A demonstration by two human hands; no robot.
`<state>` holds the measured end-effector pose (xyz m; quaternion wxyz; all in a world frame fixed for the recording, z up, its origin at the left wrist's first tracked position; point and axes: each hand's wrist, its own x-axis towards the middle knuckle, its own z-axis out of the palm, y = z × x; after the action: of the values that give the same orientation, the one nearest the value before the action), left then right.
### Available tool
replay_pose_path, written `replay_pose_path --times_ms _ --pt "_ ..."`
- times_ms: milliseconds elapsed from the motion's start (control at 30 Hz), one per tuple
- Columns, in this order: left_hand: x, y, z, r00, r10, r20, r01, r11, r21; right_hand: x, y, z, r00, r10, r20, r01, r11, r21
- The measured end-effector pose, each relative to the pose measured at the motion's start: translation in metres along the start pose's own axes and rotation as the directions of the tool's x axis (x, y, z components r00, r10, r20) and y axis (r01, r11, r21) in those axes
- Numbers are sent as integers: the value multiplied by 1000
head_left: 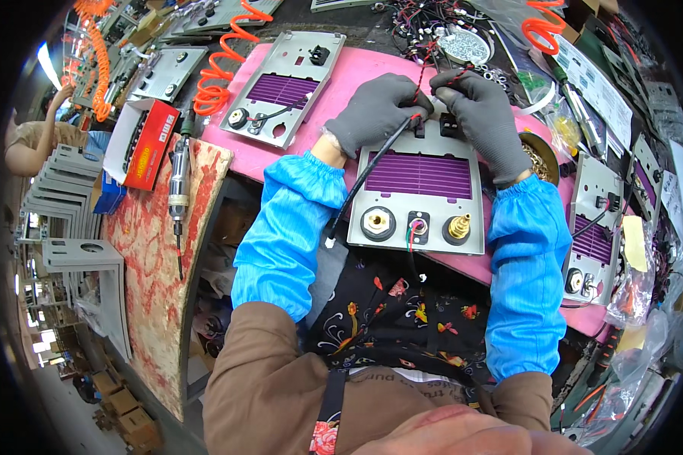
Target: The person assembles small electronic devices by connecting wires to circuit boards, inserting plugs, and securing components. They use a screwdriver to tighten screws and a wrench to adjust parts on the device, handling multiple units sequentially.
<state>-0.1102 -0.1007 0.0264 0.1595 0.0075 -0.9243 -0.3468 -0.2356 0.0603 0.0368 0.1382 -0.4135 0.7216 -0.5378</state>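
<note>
A grey metal panel with a purple louvred vent lies in front of me, bearing round connectors and a brass fitting along its near edge. My left hand, grey-gloved, is closed at the panel's far edge around a twisted red-and-black wire. A black sleeved cable runs from beside its fingers down across the panel to a white plug. My right hand, also gloved, pinches the dark wires above a black switch. Its fingertips are partly hidden.
Similar panels lie left and right on the pink mat. An electric screwdriver rests beside a red box at left. Behind are a screw dish, tangled wires and orange coiled hoses. Another person's arm shows far left.
</note>
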Motion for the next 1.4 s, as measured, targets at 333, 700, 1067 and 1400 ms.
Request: replay_pose_path --times_ms 333,700,1067,1400 --pt "1 -6 3 1000 12 -10 -10 988 151 1 -12 0 996 85 27 -85 996 5" --pt "3 -4 3 1000 -9 -15 12 979 201 3 -6 2 996 82 21 -81 997 -14" --pt "2 -5 4 999 -17 -33 24 974 223 0 -15 5 990 138 30 -137 990 -22" --pt "2 -8 6 998 -17 -58 30 974 226 0 -21 4 984 112 138 -108 994 -35"
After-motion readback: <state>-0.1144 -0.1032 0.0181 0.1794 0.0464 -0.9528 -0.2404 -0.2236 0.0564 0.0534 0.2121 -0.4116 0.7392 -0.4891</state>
